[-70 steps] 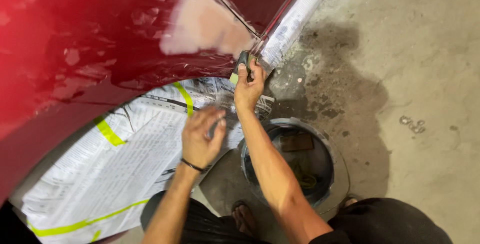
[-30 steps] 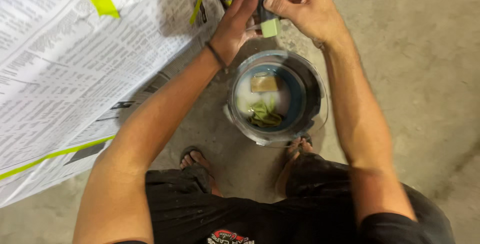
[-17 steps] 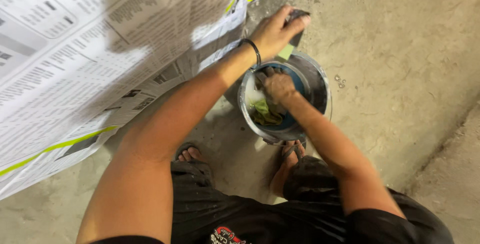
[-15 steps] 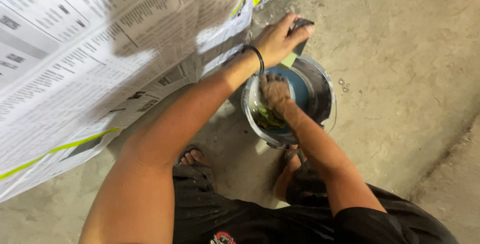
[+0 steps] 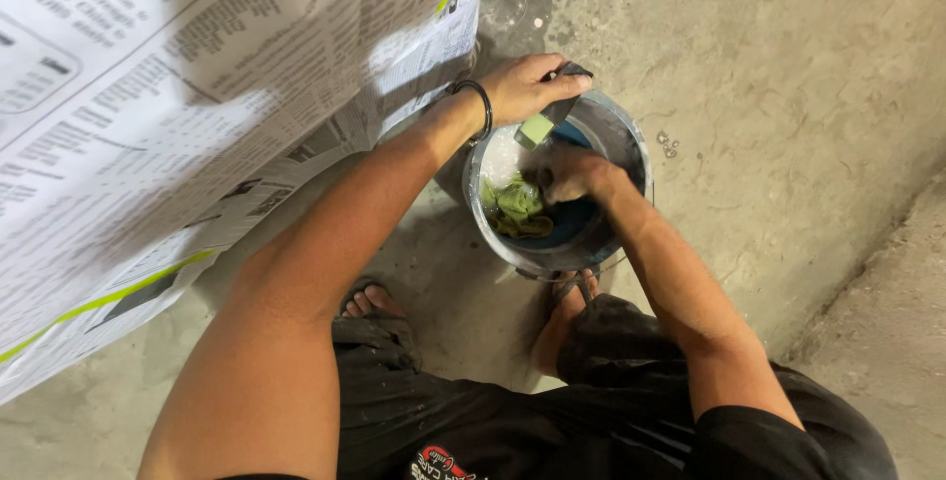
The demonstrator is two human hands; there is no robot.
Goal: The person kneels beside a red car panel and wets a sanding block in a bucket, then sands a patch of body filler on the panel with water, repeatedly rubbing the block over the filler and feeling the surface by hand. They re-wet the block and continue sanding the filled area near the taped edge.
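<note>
Since half a second ago, right hand has sunk deeper into the metal bucket, fingers curled beside the green rag; left hand grips the sanding block above the rim.

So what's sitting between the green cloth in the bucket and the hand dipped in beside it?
Head view: nothing solid. Between the crumpled green cloth and the right hand shows only the round metal bucket's blue inside.
</note>
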